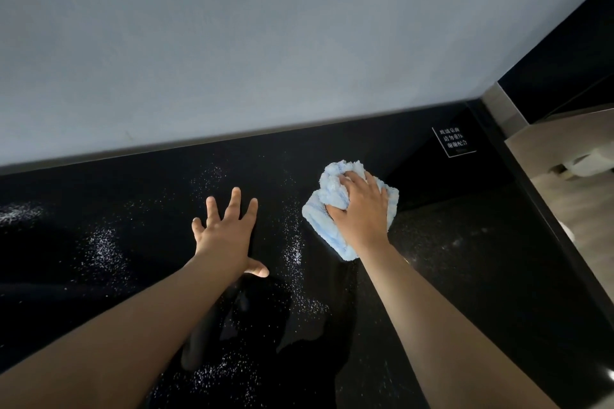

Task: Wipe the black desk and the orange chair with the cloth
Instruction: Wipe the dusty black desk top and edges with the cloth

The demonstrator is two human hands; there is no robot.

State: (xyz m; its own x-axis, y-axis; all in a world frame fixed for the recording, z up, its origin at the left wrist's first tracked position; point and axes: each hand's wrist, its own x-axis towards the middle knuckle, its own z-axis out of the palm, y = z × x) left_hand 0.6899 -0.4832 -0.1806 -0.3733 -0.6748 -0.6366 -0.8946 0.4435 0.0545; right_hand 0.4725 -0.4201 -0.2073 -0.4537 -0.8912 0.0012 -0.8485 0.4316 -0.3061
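Head view: a crumpled pale blue fluffy cloth (345,209) lies on the glossy black desk (465,259), gripped by the right hand (360,209). Left hand (226,229) presses flat, fingers spread, among scattered white specks (292,252). Sweeping too fast could likely push specks off the edge.

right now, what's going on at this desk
A person is wiping the black desk. Their right hand grips a bunched light blue cloth pressed to the top toward its far right, while the left hand is spread open on the surface beside it. White specks lie scattered left of the cloth and toward the near edge, not yet wiped up.
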